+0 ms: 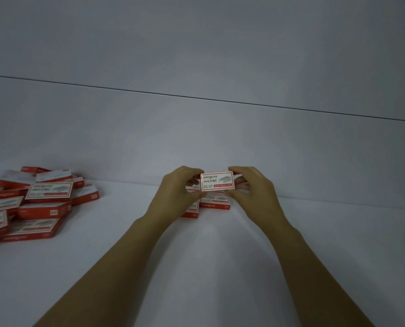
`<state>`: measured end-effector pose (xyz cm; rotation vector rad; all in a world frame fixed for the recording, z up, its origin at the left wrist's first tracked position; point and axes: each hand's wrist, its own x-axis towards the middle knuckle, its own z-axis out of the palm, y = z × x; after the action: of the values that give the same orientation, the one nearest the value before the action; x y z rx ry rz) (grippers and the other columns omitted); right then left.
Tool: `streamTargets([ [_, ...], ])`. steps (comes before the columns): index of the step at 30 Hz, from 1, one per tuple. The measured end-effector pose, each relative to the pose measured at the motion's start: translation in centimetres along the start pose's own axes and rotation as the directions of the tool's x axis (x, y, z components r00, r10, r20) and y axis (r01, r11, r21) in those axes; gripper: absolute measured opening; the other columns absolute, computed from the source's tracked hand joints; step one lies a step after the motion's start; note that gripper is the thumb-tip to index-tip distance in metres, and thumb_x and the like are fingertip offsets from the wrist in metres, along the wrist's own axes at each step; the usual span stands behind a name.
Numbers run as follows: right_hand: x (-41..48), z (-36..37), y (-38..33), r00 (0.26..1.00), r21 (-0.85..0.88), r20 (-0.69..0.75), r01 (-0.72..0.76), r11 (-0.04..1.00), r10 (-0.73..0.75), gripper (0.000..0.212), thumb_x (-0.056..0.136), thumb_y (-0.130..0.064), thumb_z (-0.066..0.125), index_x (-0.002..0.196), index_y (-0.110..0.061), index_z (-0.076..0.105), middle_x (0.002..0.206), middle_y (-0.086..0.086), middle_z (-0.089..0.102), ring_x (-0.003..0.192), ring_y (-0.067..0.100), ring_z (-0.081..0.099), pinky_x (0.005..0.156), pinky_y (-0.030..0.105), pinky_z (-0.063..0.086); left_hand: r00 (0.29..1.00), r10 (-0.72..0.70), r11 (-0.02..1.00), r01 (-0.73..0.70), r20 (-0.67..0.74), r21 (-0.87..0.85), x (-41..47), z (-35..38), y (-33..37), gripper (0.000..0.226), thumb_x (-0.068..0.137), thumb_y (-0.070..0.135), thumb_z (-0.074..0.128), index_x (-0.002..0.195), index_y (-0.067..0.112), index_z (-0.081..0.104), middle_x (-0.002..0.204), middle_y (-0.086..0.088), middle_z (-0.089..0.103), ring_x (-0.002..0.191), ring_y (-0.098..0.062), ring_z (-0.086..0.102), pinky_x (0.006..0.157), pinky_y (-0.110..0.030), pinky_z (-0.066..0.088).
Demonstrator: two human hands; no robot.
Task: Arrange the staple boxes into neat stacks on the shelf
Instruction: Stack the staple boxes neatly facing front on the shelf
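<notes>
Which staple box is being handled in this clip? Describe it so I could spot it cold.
On the white shelf, look right of the loose pile of red boxes to where both hands meet. The held box is pinched by the left hand and right hand above the small stacks; it alone is lifted, its white label facing the camera.

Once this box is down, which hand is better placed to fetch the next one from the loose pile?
Probably left: the left hand is nearer the loose pile; the right hand would cross the held box.
</notes>
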<state>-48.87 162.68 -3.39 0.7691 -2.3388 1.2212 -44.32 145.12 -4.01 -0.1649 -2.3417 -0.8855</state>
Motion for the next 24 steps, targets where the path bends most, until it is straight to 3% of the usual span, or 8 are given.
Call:
streamTargets([
  [4, -0.13, 0.17, 0.10, 1.000, -0.020, 0.021, -0.013, 1.000, 0.014, 0.044, 0.077, -0.008, 0.074, 0.118, -0.011, 0.058, 0.115, 0.002, 0.060, 0.085, 0.006, 0.059, 0.070, 0.005, 0.048, 1.000, -0.020, 1.000, 0.020, 0.024, -0.001, -0.11, 0.05, -0.12, 0.045, 0.073, 0.016, 0.079, 0.116, 0.014, 0.064, 0.106, 0.001, 0.065, 0.089, -0.004, 0.058, 0.075, 0.002, 0.038],
  [11, -0.21, 0.22, -0.14, 0.998, 0.024, 0.038, -0.053, 0.998, 0.053, 0.040, 0.074, -0.008, 0.077, 0.108, -0.013, 0.057, 0.108, -0.003, 0.057, 0.081, 0.003, 0.059, 0.065, 0.010, 0.051, 1.000, -0.011, 1.000, 0.011, 0.010, 0.020, -0.09, 0.15, -0.19, 0.047, 0.074, 0.013, 0.078, 0.118, 0.013, 0.062, 0.109, 0.001, 0.064, 0.091, -0.005, 0.057, 0.088, -0.015, 0.046],
  [18, -0.10, 0.36, 0.07, 0.998, 0.017, 0.045, -0.042, 0.999, 0.041, 0.040, 0.075, -0.006, 0.076, 0.108, -0.015, 0.056, 0.109, -0.003, 0.056, 0.079, -0.001, 0.058, 0.062, 0.007, 0.050, 1.000, -0.006, 0.999, 0.005, 0.019, 0.038, -0.04, 0.21, -0.21, 0.047, 0.075, 0.013, 0.077, 0.119, 0.013, 0.061, 0.110, 0.001, 0.063, 0.089, -0.002, 0.054, 0.079, -0.001, 0.037],
  [24, -0.19, 0.38, -0.12, 0.999, 0.017, 0.047, -0.014, 1.000, 0.013, 0.040, 0.076, -0.006, 0.075, 0.110, -0.014, 0.056, 0.108, -0.004, 0.054, 0.079, -0.001, 0.057, 0.064, 0.005, 0.049, 1.000, -0.013, 0.999, 0.012, 0.027, 0.046, -0.01, 0.13, -0.13, 0.045, 0.076, 0.015, 0.076, 0.119, 0.013, 0.061, 0.111, 0.000, 0.063, 0.092, -0.004, 0.055, 0.081, -0.005, 0.039],
])
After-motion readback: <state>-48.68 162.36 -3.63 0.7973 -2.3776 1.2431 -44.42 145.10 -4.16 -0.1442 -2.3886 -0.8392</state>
